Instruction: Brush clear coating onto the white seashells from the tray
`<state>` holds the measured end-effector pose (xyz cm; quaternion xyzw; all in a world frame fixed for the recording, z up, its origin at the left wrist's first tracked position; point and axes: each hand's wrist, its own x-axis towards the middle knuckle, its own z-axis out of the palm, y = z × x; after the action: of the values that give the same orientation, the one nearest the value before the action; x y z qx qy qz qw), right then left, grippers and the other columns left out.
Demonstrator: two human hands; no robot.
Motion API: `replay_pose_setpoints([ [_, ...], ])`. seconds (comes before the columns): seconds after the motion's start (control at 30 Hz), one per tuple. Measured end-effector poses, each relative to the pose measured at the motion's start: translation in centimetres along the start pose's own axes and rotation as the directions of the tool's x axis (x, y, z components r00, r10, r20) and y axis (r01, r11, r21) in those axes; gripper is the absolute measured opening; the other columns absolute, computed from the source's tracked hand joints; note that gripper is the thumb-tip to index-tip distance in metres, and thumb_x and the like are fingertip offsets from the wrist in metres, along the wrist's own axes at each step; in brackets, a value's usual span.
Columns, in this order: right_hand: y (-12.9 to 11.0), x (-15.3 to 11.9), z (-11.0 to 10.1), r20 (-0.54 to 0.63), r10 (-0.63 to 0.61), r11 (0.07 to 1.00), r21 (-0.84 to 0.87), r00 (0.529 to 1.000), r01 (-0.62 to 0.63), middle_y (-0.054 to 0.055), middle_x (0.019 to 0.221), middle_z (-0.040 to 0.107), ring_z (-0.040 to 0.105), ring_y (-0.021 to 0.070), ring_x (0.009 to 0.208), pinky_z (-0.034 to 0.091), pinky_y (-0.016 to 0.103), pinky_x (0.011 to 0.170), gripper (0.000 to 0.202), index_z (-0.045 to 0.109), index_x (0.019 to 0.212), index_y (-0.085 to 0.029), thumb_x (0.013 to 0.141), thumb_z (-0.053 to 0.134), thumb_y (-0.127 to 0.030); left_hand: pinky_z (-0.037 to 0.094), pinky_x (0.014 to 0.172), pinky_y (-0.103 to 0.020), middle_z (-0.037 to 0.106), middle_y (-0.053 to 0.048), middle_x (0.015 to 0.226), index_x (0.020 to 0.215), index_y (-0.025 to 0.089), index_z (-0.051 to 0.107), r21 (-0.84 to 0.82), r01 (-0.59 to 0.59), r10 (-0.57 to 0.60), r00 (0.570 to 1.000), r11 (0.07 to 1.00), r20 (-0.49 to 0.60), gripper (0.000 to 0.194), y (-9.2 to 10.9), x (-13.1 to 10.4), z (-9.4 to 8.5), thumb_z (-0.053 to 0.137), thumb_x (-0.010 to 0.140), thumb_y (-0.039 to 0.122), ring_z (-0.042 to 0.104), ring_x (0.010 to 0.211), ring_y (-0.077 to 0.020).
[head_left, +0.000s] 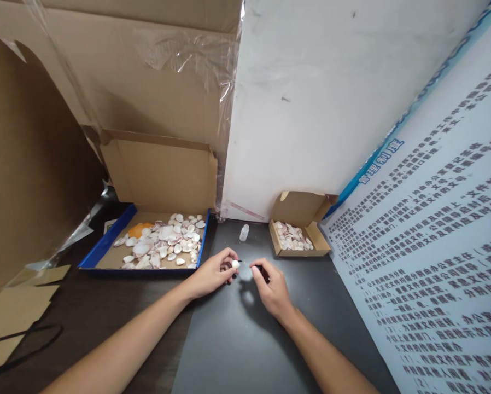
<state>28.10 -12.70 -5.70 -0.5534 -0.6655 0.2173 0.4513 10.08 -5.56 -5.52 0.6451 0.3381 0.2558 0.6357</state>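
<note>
My left hand [218,272] is closed, pinching a small white shell [235,264] between thumb and fingertips. Just to its right, my right hand [272,287] grips a small dark-handled brush [254,266]. The brush's thin stem points left, with a dark tip at the shell; whether they touch is too small to tell. Behind both hands a small clear bottle [244,233] stands upright on the grey mat [229,339]. The fingers partly hide the brush handle and the shell.
To the left lies an open blue-edged box [106,243] with many white shells and an orange one [140,230]. A smaller cardboard box [298,253] of shells stands at the back right. Cardboard and a white board [311,109] rise behind; a printed panel [434,246] leans at right.
</note>
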Motion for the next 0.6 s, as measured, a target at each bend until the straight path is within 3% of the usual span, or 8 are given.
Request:
replay_pose_setpoints([
  [0.17, -0.18, -0.01, 0.05, 0.049, -0.029, 1.0, 0.002, 0.998, 0.029, 0.001, 0.071, 0.062, 0.053, 0.0133, 0.059, 0.04, 0.022, 0.056, 0.022, 0.064, 0.088, -0.018, 0.093, 0.046, -0.031, 0.044, 0.059, -0.024, 0.061, 0.0, 0.08, 0.097, 0.019, 0.043, 0.002, -0.008, 0.008, 1.0, 1.0, -0.003, 0.031, 0.07, -0.06, 0.03, 0.059, 0.084, 0.041, 0.056, 0.062, -0.0104],
  [0.3, -0.23, 0.0, 0.1, -0.001, -0.007, 0.999, -0.037, 1.0, 0.007, 0.001, 0.069, 0.062, 0.053, 0.013, 0.057, 0.039, 0.023, 0.054, 0.02, 0.064, 0.087, -0.018, 0.092, 0.048, -0.029, 0.044, 0.061, -0.025, 0.061, 0.0, 0.08, 0.101, 0.019, 0.046, 0.02, 0.002, -0.002, 1.0, 1.0, 0.002, 0.03, 0.07, -0.09, 0.02, 0.057, 0.085, 0.041, 0.055, 0.062, -0.0107],
  [0.4, -0.2, -0.08, 0.09, 0.051, -0.041, 0.999, -0.03, 0.998, 0.043, 0.0, 0.069, 0.061, 0.052, 0.0125, 0.056, 0.04, 0.023, 0.054, 0.016, 0.063, 0.09, -0.019, 0.09, 0.049, -0.027, 0.045, 0.061, -0.025, 0.062, -0.001, 0.082, 0.101, 0.019, 0.048, 0.02, 0.005, -0.005, 1.0, 1.0, 0.007, 0.029, 0.01, -0.09, -0.03, 0.058, 0.084, 0.04, 0.056, 0.064, -0.011],
  [0.6, 0.25, -0.22, 0.05, 0.029, 0.04, 0.999, 0.002, 0.999, -0.04, -0.006, 0.061, 0.046, 0.047, 0.0117, 0.051, 0.038, 0.021, 0.05, 0.015, 0.052, 0.098, -0.019, 0.085, 0.054, -0.026, 0.043, 0.059, -0.024, 0.06, 0.0, 0.079, 0.1, 0.018, 0.048, 0.025, 0.005, -0.005, 1.0, 1.0, 0.003, 0.028, 0.13, -0.05, -0.04, 0.056, 0.084, 0.039, 0.055, 0.062, -0.0103],
])
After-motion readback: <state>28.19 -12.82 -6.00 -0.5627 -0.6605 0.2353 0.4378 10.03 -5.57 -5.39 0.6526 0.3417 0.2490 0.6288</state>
